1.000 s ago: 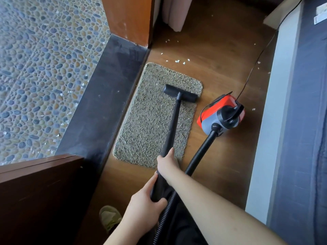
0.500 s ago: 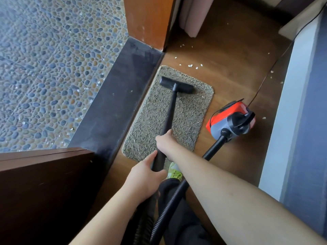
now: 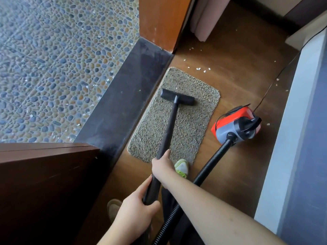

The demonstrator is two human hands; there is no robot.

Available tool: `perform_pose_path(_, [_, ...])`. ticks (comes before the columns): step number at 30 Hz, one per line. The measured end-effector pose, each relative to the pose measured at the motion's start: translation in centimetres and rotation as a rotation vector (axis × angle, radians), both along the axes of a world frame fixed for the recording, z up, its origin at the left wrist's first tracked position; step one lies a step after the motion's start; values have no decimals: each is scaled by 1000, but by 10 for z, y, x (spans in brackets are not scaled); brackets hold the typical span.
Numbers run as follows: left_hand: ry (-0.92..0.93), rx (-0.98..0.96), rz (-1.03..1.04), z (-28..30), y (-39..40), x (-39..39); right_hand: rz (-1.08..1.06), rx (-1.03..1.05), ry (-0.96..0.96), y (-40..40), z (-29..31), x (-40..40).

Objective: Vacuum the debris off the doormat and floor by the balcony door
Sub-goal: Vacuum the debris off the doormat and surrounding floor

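Both hands gripped the black vacuum wand (image 3: 169, 128), right hand (image 3: 161, 165) above left hand (image 3: 136, 214); its floor head (image 3: 177, 97) rested on the doormat (image 3: 191, 124); white debris (image 3: 200, 69) lay beyond

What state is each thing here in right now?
Left hand: grips the wand's lower end.
Right hand: grips the wand higher up.
Vacuum head: flat on the doormat, in its far half.
Vacuum: on the wood floor beside the mat, hose attached.
Debris: white bits on the floor beyond the mat.
Door: open.
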State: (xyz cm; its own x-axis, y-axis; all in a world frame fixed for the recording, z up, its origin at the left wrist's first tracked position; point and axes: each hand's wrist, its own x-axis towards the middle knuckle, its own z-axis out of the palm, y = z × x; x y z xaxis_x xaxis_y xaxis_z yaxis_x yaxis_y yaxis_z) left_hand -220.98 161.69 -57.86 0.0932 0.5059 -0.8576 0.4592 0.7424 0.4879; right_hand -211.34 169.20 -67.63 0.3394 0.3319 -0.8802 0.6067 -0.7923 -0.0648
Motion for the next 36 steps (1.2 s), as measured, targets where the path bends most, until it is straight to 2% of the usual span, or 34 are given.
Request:
perform_pose_path(6, [18,16,-34,-16,44,22,-69,32,-1,54,-8,18])
perform_pose_path(11, [46,22,-45,-15,73,46,-118,79,133,82,-4,38])
perform_pose_path(13, [46,8,-42,-11,74,53,-95,52,113,85,1,44])
perform_pose_path(19, [65,28,-54,-8,61,61,-103,-15,79,77,7,46])
perform_pose_path(27, [0,-31,-43,8,45,50,-129,36,78,53,14,43])
perform_pose_path(36, [16,-46,12,23,20,37,-134,36,97,24,34,35])
